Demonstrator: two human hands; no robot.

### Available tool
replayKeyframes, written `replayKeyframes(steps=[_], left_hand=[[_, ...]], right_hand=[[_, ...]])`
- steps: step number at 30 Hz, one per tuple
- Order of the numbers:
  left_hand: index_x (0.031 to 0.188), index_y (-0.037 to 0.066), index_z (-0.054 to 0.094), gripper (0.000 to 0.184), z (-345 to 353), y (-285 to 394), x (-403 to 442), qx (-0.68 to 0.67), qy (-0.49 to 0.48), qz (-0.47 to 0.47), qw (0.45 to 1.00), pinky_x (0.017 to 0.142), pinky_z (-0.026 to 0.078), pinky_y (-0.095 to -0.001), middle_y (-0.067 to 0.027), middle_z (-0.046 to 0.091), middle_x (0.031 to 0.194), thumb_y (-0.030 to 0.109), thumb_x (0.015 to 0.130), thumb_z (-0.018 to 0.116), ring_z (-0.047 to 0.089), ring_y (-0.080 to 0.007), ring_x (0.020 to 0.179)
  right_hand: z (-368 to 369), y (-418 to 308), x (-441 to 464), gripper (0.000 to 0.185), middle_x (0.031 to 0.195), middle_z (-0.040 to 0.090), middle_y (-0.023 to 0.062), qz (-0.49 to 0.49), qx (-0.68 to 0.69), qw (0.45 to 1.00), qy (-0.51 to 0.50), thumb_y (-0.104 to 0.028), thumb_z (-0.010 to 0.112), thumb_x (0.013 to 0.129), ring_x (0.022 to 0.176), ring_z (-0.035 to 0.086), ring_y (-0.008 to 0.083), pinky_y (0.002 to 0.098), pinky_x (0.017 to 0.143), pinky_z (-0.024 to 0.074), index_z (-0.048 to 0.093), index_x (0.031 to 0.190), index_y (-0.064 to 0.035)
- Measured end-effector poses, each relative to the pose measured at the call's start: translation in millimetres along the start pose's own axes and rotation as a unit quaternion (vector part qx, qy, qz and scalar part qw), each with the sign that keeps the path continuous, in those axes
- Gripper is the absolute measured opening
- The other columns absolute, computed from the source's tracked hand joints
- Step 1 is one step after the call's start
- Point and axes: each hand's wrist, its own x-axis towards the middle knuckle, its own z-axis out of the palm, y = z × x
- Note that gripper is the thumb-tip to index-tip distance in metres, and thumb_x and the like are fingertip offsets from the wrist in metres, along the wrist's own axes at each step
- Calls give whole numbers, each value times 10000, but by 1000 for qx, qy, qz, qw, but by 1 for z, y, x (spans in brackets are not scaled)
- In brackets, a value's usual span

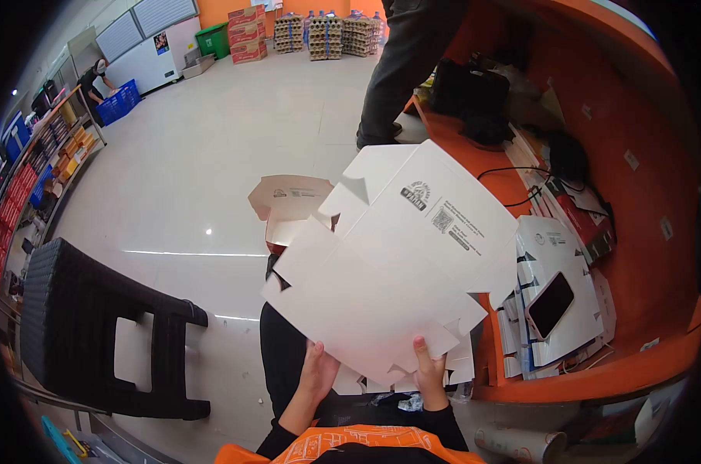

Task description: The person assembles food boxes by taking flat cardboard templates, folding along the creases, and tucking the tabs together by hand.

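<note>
A large flat white cardboard sheet with cut notches, fold lines and a printed logo and code is held up in front of me. My left hand grips its lower left edge, thumb on the upper face. At the lower right edge my right hand holds the same sheet, thumb on top and fingers mostly hidden beneath. Behind the sheet, to the left, stands an open folded box with a white inside. More flat white sheets lie under the held one, near my lap.
On the orange shelf at right are stacked flat cartons with a phone on top, plus cables. A black stool stands left. One person's leg is ahead; another person bends over a blue crate.
</note>
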Motion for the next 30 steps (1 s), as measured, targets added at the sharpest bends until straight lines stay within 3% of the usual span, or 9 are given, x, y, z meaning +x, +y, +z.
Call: replayKeyframes(steps=[3, 5, 6, 11, 13, 20, 23, 27, 30], left_hand=[[1363, 86, 300, 641, 12, 12, -4, 38, -71, -22, 997, 1038, 314, -427, -106, 395, 1343, 300, 856, 629, 384, -238, 1254], [1301, 51, 382, 445, 22, 25, 0, 39, 17, 25, 999, 932, 447, -377, -104, 510, 1225, 183, 914, 556, 518, -224, 1117], [1290, 50, 397, 431, 20, 32, 1, 64, 18, 42, 997, 931, 447, -373, -100, 519, 1213, 182, 913, 559, 518, -221, 1116], [1256, 45, 437, 436, -9, 73, -8, 143, 18, 101, 984, 931, 443, -358, -88, 543, 1166, 144, 871, 616, 532, -214, 1092], [1249, 40, 449, 440, -27, 94, -16, 179, 11, 75, 981, 933, 440, -357, -90, 549, 1156, 148, 863, 629, 531, -212, 1093], [1215, 3, 496, 415, -60, 128, -39, 321, 88, 47, 942, 870, 469, -317, -90, 578, 1125, 159, 860, 644, 570, -183, 1007], [1190, -11, 514, 388, -66, 130, -40, 350, 148, 80, 922, 863, 474, -314, -94, 590, 1107, 159, 864, 639, 581, -184, 989], [1181, -27, 511, 388, -67, 134, -49, 307, 192, 118, 925, 863, 472, -308, -102, 591, 1099, 158, 865, 636, 580, -184, 998], [1178, -28, 506, 400, -66, 140, -57, 308, 221, 169, 910, 861, 469, -311, -102, 592, 1088, 156, 852, 648, 579, -188, 1002]], right_hand=[[13, 12, -8, 299, 1053, 563, 33, 47, 43, 998, -5, -208, 633, 888, 995, 510, 124, 280, 902, 384, 546, 1095, -10], [10, 26, -19, 281, 1060, 555, 20, 60, 27, 997, -39, -193, 628, 892, 1007, 496, 115, 278, 913, 370, 543, 1097, -21], [-7, 36, -18, 528, 1205, 518, 55, 78, -60, 988, -122, -371, 638, 867, 1114, 475, 160, 329, 982, 339, 475, 1238, -33], [-62, 31, 26, 1110, 1441, 348, 82, 93, 389, 903, -156, -814, 551, 622, 1358, 239, 262, 436, 1085, 227, 309, 1408, -67], [-66, -16, 44, 1170, 1414, 374, 115, 141, 333, 913, -190, -841, 531, 590, 1336, 297, 272, 448, 1068, 281, 302, 1397, -26], [-53, -43, 60, 560, 1090, 610, 193, 192, 4, 915, -355, -397, 388, 936, 940, 628, 238, 319, 827, 493, 476, 1209, 83], [28, -99, 19, 190, 790, 658, 148, 39, -278, 888, -364, -113, 590, 872, 680, 625, 176, 281, 587, 475, 623, 956, 55], [65, -96, -10, 212, 820, 631, 224, -81, -334, 849, -401, -125, 578, 871, 670, 642, 362, 340, 615, 507, 605, 1005, 38], [59, -89, -9, 241, 893, 644, 208, -42, -354, 845, -398, -100, 586, 866, 688, 659, 298, 313, 634, 504, 588, 1048, 57]])
